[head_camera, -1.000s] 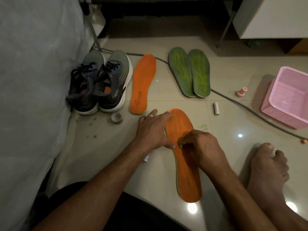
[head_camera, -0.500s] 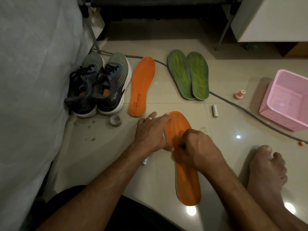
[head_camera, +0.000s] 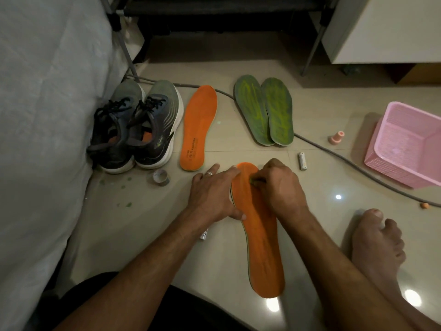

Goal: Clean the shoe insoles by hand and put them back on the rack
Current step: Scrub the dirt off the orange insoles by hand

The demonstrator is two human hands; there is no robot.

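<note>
An orange insole (head_camera: 263, 249) lies lengthwise on the tiled floor in front of me. My left hand (head_camera: 214, 194) lies flat on its left edge near the toe, fingers spread, pinning it down. My right hand (head_camera: 279, 187) is closed on a small greenish scrubbing piece (head_camera: 253, 181) pressed against the toe end of the insole. A second orange insole (head_camera: 199, 125) lies farther off, beside a pair of grey running shoes (head_camera: 138, 125). Two green insoles (head_camera: 265, 109) lie side by side at the back. A dark metal rack (head_camera: 214, 15) stands beyond them.
A pink plastic basket (head_camera: 405, 144) sits at right, with a small pink cap (head_camera: 336, 137) and a white tube (head_camera: 302, 161) near it. A grey cable (head_camera: 334, 154) crosses the floor. A tape roll (head_camera: 160, 177) lies left of my hands. My bare foot (head_camera: 377, 240) rests right; white bedding (head_camera: 43, 115) fills the left.
My right hand has slid the scrubbing piece up the insole from its middle toward the toe end. My left hand has stayed on the insole's left edge.
</note>
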